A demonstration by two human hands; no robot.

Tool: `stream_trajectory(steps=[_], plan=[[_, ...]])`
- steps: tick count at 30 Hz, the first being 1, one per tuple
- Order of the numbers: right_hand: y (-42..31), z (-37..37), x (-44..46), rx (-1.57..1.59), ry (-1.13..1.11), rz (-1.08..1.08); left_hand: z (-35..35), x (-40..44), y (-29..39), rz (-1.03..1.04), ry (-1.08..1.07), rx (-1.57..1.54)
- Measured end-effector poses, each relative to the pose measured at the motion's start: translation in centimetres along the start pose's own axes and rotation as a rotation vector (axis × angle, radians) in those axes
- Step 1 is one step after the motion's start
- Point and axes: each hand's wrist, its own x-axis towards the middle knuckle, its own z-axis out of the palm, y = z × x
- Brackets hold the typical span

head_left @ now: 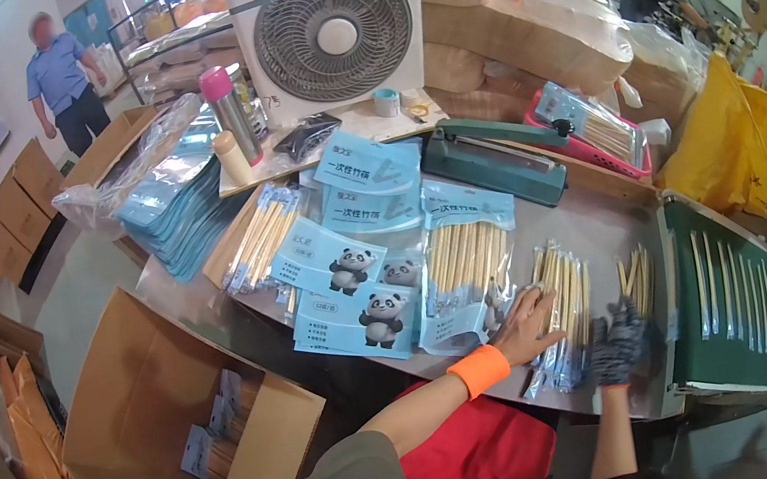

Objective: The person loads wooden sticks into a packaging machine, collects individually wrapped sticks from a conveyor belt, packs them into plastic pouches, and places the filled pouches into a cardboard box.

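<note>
Chopsticks (570, 294): lower right, long axis near-vertical
Left hand (523, 330): nearer, touching; fingers apart
Right hand (616, 345): just beside; fingers' state can't tell

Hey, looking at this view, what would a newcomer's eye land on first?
Probably the big white fan at top centre, then the bright yellow bag on the right. The blue panda-printed packets stand out mid-table. Lower down, the left hand, with its orange wristband, lies on wrapped chopsticks, the gray-gloved right hand beside them.
</note>
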Motion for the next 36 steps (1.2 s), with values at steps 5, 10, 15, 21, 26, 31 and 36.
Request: stream_trajectory(steps=[5, 10, 15, 21, 26, 31, 36], plan=[[6.0, 0.2, 5.0, -0.293, -0.113, 0.275, 0.5, 0.0, -0.3, -0.024, -0.04, 0.053], [7.7, 4.7, 0.2, -0.163, -0.085, 0.141, 1.0, -0.1, -0.6, -0.04, 0.009, 0.017], [1.4, 6.8, -4.5, -0.037, -0.055, -0.071, 1.3, 0.0, -1.1, -0.054, 0.029, -0.023], [0.1, 6.3, -5.0, 0.023, -0.022, -0.068, 1.8, 0.0, -1.1, -0.028, 0.139, -0.029], [-0.2, 5.9, -4.8, 0.142, -0.009, -0.062, 1.2, 0.0, -0.8, -0.098, 0.091, -0.102], [0.1, 6.1, -4.7, 0.199, -0.018, -0.071, 1.5, -0.2, -1.1, -0.05, 0.055, -0.062], [0.7, 6.3, -5.7, 0.299, -0.028, -0.05, 1.6, 0.0, -1.1, -0.059, 0.063, -0.09]])
